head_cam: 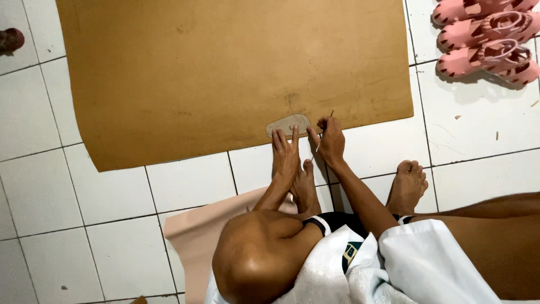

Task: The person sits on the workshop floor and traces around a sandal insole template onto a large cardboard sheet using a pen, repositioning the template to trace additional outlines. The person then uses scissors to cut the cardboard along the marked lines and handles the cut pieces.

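Sole-shaped template point(288, 124) lies flat on the brown sheet point(225, 73), just beyond the left hand point(286, 153), whose spread fingertips press its near edge. Right hand point(330, 141) pinches a thin pen-like tool point(325, 130), probably a marker, beside the template's right end. Tracing the outline seems the step in hand; the next stroke calls for steady pressure so the template does not slip.

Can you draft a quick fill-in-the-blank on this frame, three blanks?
1. The left hand presses a sole-shaped template onto the large ____ sheet.
2. The right hand holds a thin ____ beside the template.
3. The sandals at top right are ____.

Missing: brown; pen; pink
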`<state>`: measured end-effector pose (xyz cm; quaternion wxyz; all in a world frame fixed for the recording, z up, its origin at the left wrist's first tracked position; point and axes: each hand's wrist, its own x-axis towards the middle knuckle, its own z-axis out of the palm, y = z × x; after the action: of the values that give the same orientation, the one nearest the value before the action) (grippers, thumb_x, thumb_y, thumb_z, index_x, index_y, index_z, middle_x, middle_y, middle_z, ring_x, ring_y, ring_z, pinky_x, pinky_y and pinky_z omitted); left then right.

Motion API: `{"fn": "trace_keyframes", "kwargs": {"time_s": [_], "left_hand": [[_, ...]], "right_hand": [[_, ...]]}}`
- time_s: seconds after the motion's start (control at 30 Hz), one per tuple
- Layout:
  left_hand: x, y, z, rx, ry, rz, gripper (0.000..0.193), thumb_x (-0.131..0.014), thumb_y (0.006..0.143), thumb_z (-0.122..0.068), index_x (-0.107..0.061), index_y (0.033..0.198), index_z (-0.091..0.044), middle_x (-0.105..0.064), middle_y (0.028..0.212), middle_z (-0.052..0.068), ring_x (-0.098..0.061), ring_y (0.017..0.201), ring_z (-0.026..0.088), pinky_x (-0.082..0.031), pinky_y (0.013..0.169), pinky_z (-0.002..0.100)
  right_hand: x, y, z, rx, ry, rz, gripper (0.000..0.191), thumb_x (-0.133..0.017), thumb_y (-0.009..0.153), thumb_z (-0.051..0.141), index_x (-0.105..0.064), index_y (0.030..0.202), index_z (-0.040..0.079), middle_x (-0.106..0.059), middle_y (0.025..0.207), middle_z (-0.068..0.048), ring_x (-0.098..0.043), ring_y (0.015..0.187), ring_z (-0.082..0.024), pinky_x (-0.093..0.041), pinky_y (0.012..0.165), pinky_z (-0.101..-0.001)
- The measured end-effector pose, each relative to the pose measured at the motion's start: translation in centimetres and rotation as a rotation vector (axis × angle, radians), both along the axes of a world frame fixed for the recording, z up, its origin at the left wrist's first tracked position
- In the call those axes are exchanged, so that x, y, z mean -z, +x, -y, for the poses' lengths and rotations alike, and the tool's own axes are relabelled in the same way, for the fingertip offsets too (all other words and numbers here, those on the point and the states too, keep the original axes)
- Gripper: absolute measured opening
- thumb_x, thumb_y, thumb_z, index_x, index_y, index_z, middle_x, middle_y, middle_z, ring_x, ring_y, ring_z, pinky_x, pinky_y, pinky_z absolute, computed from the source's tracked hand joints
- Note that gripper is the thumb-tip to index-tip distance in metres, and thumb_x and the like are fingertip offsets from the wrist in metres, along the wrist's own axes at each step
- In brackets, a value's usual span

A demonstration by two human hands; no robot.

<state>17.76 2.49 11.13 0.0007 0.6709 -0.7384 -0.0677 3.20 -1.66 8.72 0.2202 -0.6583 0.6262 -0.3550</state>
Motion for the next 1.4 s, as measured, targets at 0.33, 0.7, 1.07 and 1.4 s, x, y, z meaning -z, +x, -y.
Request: {"fn": "trace_keyframes", "kwargs": {"time_s": [0.33, 0.7, 1.07, 1.4], "left_hand": [[0.5, -0.9, 0.8, -0.001, -0.064, 0.036, 0.062, -0.058, 0.094, -0.015, -0.042, 0.153, -0.005, -0.042, 0.147, 0.036, -0.037, 0.141, 0.052, -0.034, 0.118, 0.052], [1.1, -0.8, 1.2, 0.081, 0.012, 0.274, 0.067, -0.059, 0.089, -0.03, -0.052, 0.144, 0.006, -0.037, 0.154, 0.032, -0.029, 0.144, 0.051, -0.021, 0.119, 0.058], [1.9, -1.0, 1.5, 0.081, 0.162, 0.18, 0.061, -0.061, 0.094, -0.031, -0.053, 0.142, 0.004, -0.038, 0.153, 0.034, -0.03, 0.142, 0.054, -0.023, 0.118, 0.061], [1.8, -1.9, 3.2, 0.039, 0.072, 0.167, 0.051, -0.061, 0.093, -0.027, -0.057, 0.136, 0.001, -0.045, 0.142, 0.031, -0.038, 0.134, 0.051, -0.032, 0.111, 0.057]], "right_hand": [[-2.8, 0.9, 1.0, 0.043, 0.161, 0.429, 0.028, -0.059, 0.11, 0.021, -0.065, 0.128, 0.001, -0.072, 0.099, -0.009, -0.068, 0.085, -0.015, -0.056, 0.075, -0.029], [-5.9, 6.4, 5.6, -0.364, 0.33, 0.483, 0.023, -0.068, 0.097, 0.014, -0.073, 0.114, 0.0, -0.078, 0.103, -0.011, -0.074, 0.093, -0.015, -0.059, 0.08, -0.0291], [-6.3, 7.8, 7.1, -0.435, 0.303, 0.134, 0.022, -0.069, 0.092, 0.015, -0.078, 0.103, -0.002, -0.078, 0.099, -0.021, -0.077, 0.082, -0.027, -0.061, 0.076, -0.0357], [-7.9, 8.2, 8.1, -0.634, -0.001, -0.228, 0.017, -0.07, 0.084, 0.013, -0.072, 0.098, 0.003, -0.072, 0.099, -0.017, -0.069, 0.088, -0.04, -0.056, 0.075, -0.0474]]}}
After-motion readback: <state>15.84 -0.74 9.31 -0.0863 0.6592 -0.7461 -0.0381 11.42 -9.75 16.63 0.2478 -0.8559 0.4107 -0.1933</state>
